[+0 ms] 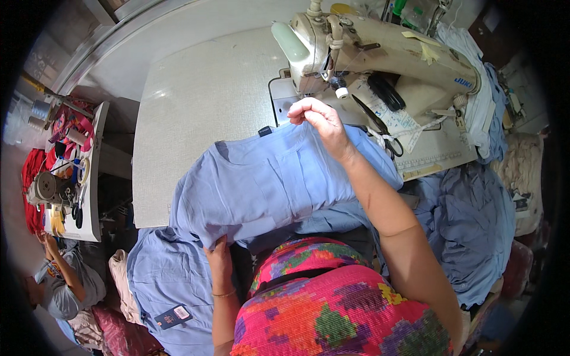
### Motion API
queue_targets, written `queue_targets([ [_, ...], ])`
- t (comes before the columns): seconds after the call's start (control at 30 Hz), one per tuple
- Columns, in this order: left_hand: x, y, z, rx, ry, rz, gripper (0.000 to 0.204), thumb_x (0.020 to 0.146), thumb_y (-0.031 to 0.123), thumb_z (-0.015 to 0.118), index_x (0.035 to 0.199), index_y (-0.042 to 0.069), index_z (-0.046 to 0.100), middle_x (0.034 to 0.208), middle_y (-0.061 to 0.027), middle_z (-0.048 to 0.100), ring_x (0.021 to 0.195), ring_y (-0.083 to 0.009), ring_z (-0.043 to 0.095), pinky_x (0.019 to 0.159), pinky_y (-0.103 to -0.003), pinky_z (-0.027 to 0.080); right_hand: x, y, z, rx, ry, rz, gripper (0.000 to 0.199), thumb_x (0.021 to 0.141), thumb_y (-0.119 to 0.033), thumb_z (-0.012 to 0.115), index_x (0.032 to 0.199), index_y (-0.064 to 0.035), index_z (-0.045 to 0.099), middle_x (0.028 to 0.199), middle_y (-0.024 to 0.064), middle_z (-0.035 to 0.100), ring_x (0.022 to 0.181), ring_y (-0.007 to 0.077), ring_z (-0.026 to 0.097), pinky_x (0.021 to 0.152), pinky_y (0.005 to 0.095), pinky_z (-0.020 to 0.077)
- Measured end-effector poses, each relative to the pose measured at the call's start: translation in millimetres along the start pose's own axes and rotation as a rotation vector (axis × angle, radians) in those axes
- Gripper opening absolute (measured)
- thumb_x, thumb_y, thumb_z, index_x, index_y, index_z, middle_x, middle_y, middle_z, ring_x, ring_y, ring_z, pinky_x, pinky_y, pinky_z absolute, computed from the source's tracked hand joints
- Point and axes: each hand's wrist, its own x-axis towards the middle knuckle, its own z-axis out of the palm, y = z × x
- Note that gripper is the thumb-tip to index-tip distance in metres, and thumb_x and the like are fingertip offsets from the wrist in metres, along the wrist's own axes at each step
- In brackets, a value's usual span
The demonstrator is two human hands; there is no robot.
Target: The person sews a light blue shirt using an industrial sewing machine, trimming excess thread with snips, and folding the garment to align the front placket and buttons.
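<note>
A light blue shirt [255,184] lies over the front of the sewing table, its neckline with a small dark label facing away from me. My left hand [218,252] grips the shirt's near edge from below; most of its fingers are hidden under the cloth. Above the shirt's far right part, my right hand [320,121] is raised beside the sewing machine's [356,50] needle area. Its fingers are curled together in a pinch, and whatever they may hold is too small to see.
Black scissors [380,121] and a ruler strip [439,160] lie right of the needle. More blue garments [463,225] hang at right, and one with a dark tag [173,317] lies at lower left. At far left, another person [65,279] works by a second machine table [94,196].
</note>
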Motion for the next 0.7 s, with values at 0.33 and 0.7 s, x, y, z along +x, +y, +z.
queue_targets([
  [0.33, -11.8, 28.2, 17.4, -0.185, -0.197, -0.156, 0.051, 0.086, 0.021, 0.063, 0.129, 0.001, 0.043, 0.123, -0.0115, 0.054, 0.116, -0.0286, 0.052, 0.099, -0.045, 0.042, -15.0, -33.8, -5.0, -0.099, -0.136, 0.059, 0.017, 0.087, -0.006, 0.049, 0.098, 0.0010, 0.061, 0.100, 0.0048, 0.060, 0.091, 0.0112, 0.056, 0.084, 0.0260, 0.0444],
  [0.7, -14.5, 32.8, 12.1, -0.356, -0.231, -0.240, 0.055, 0.085, 0.016, 0.064, 0.133, 0.001, 0.039, 0.128, -0.0116, 0.051, 0.119, -0.0279, 0.050, 0.100, -0.048, 0.041, -244.3, -13.3, -58.2, -0.288, -0.326, 1.127, 0.025, 0.091, -0.023, 0.056, 0.102, -0.0019, 0.063, 0.091, 0.0057, 0.067, 0.086, 0.0181, 0.062, 0.077, 0.0306, 0.0474],
])
